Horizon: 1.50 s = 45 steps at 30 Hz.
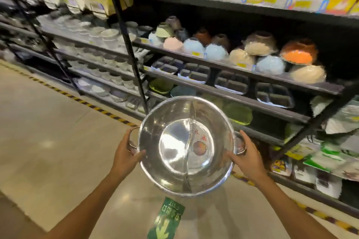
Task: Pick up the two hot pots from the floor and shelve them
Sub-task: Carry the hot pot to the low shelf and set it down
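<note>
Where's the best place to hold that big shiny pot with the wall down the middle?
By its two loop handles, one from each side. The divided steel hot pot is wide, round and smooth, so the rim gives little to grab. The left hand has the left handle, the right hand the right handle, which keeps it level.

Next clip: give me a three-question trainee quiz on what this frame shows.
1. True or false: the steel pot rests on the floor.
2. How is the pot held? A) one hand under its base B) left hand and right hand at opposite side handles C) by its divider
3. Fill in: a curved ____ splits the pot's inside in two.

Key: 1 false, it is held above the floor; 2 B; 3 divider.
</note>
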Tool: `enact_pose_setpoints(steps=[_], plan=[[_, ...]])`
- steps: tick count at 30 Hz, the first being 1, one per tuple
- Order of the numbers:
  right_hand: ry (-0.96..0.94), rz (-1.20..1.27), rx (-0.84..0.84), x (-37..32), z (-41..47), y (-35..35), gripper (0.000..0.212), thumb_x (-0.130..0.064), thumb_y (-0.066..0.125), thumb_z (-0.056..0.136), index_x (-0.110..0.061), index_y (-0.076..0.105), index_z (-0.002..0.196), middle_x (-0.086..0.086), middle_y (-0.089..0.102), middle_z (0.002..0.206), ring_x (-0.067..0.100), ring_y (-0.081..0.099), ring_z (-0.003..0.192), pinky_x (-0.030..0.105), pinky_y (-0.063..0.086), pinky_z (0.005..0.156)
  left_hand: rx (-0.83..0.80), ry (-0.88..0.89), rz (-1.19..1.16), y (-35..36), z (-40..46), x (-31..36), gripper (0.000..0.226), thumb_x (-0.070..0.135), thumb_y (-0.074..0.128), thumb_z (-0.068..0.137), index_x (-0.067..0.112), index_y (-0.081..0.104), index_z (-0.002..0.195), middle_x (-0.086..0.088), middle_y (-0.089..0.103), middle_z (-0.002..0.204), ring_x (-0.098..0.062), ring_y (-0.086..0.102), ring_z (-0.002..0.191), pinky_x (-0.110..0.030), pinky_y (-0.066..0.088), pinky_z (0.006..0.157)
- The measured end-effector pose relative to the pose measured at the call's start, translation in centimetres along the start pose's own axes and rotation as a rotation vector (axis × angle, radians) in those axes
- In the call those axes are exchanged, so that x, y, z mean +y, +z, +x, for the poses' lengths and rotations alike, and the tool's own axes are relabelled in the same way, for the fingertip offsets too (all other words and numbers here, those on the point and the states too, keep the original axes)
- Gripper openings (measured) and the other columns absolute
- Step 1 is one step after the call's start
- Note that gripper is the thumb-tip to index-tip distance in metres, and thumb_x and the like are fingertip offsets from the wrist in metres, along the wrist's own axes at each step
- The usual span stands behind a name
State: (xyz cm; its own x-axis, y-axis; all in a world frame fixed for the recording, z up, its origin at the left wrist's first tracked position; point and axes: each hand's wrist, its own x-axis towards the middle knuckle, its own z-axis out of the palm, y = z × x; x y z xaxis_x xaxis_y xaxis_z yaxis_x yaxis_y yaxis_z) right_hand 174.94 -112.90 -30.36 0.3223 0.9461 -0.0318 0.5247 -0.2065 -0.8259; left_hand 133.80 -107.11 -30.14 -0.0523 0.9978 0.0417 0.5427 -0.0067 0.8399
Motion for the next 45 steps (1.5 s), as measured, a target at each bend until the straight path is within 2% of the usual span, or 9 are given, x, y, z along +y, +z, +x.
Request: enact_pose_setpoints(steps=[7, 11, 18, 22, 24, 28, 31, 36, 45], plan=[[-0.096, -0.082, -0.166, -11.4, 2.3, 16.1, 0.102, -0.046, 0.088, 0.07, -0.035, 0.031, 0.155, 0.001, 0.05, 0.144, 0.024, 0.051, 0.127, 0.044, 0.049, 0.098, 0.154, -0.031, -0.038, -15.1, 0.8, -10.3, 0.083, 0.067, 0.076, 0.061, 0.063, 0.034, 0.133, 0.006, 0.062, 0.086, -0.01, 0.061, 0.072, -0.019, 0.052, 0.056], [-0.129, -0.095, -0.28, -17.3, 3.7, 24.4, 0.104, -0.046, 0.088, 0.068, -0.033, 0.032, 0.154, 0.0, 0.053, 0.144, 0.021, 0.053, 0.125, 0.043, 0.048, 0.099, 0.264, -0.098, -0.068, -21.8, 0.9, -15.5, 0.088, 0.057, 0.081, 0.065, 0.055, 0.035, 0.141, 0.01, 0.066, 0.105, -0.01, 0.062, 0.082, -0.023, 0.054, 0.071], [-0.289, -0.064, -0.507, -25.8, 8.4, 37.9, 0.092, -0.036, 0.089, 0.072, -0.028, 0.04, 0.15, 0.004, 0.058, 0.136, 0.024, 0.058, 0.12, 0.046, 0.051, 0.099, 0.401, -0.191, -0.03, -30.5, 2.9, -22.9, 0.084, 0.056, 0.08, 0.062, 0.052, 0.042, 0.136, 0.005, 0.061, 0.077, -0.012, 0.056, 0.064, -0.025, 0.051, 0.06], [-0.37, -0.02, -0.604, -29.9, 13.6, 47.1, 0.088, -0.034, 0.089, 0.072, -0.06, 0.037, 0.139, -0.026, 0.063, 0.113, -0.007, 0.061, 0.099, 0.009, 0.051, 0.075, 0.485, -0.282, -0.005, -34.9, 6.7, -26.8, 0.084, 0.051, 0.082, 0.06, 0.063, 0.038, 0.13, 0.004, 0.058, 0.08, -0.012, 0.053, 0.064, -0.017, 0.047, 0.056], [-0.392, -0.011, -0.65, -31.8, 16.8, 52.1, 0.09, -0.037, 0.088, 0.073, -0.057, 0.036, 0.142, -0.035, 0.057, 0.116, -0.017, 0.056, 0.101, 0.003, 0.046, 0.075, 0.524, -0.316, 0.008, -37.3, 9.1, -28.5, 0.087, 0.046, 0.086, 0.063, 0.064, 0.034, 0.13, 0.009, 0.058, 0.085, -0.009, 0.053, 0.066, -0.014, 0.046, 0.058], [-0.44, -0.024, -0.773, -37.2, 22.0, 62.5, 0.093, -0.038, 0.089, 0.07, -0.041, 0.037, 0.147, -0.026, 0.058, 0.107, -0.016, 0.057, 0.092, 0.009, 0.045, 0.072, 0.614, -0.412, 0.047, -43.0, 13.5, -30.3, 0.091, 0.043, 0.087, 0.066, 0.074, 0.027, 0.127, 0.037, 0.058, 0.099, 0.01, 0.057, 0.08, -0.007, 0.045, 0.064], [-0.483, -0.005, -0.845, -42.4, 24.3, 69.3, 0.092, -0.036, 0.089, 0.071, -0.038, 0.038, 0.147, -0.031, 0.057, 0.109, -0.018, 0.056, 0.096, 0.016, 0.045, 0.077, 0.67, -0.495, 0.053, -47.5, 16.2, -31.7, 0.094, 0.051, 0.086, 0.064, 0.07, 0.026, 0.132, 0.023, 0.058, 0.106, 0.006, 0.056, 0.086, -0.009, 0.043, 0.073], [-0.569, -0.037, -0.975, -51.0, 26.5, 79.5, 0.083, -0.045, 0.087, 0.071, -0.061, 0.037, 0.135, -0.02, 0.059, 0.101, -0.01, 0.061, 0.087, 0.029, 0.054, 0.076, 0.783, -0.532, 0.018, -53.3, 19.1, -35.5, 0.091, 0.043, 0.089, 0.067, 0.032, 0.042, 0.144, 0.009, 0.06, 0.133, -0.011, 0.058, 0.121, -0.041, 0.05, 0.1], [-0.66, -0.013, -1.054, -62.9, 29.0, 98.7, 0.081, -0.045, 0.088, 0.068, -0.063, 0.04, 0.13, -0.016, 0.064, 0.106, 0.009, 0.066, 0.098, 0.037, 0.059, 0.085, 0.912, -0.567, -0.087, -65.6, 27.8, -47.5, 0.089, 0.027, 0.089, 0.069, 0.047, 0.041, 0.141, 0.035, 0.059, 0.124, 0.015, 0.055, 0.111, -0.004, 0.041, 0.089]])
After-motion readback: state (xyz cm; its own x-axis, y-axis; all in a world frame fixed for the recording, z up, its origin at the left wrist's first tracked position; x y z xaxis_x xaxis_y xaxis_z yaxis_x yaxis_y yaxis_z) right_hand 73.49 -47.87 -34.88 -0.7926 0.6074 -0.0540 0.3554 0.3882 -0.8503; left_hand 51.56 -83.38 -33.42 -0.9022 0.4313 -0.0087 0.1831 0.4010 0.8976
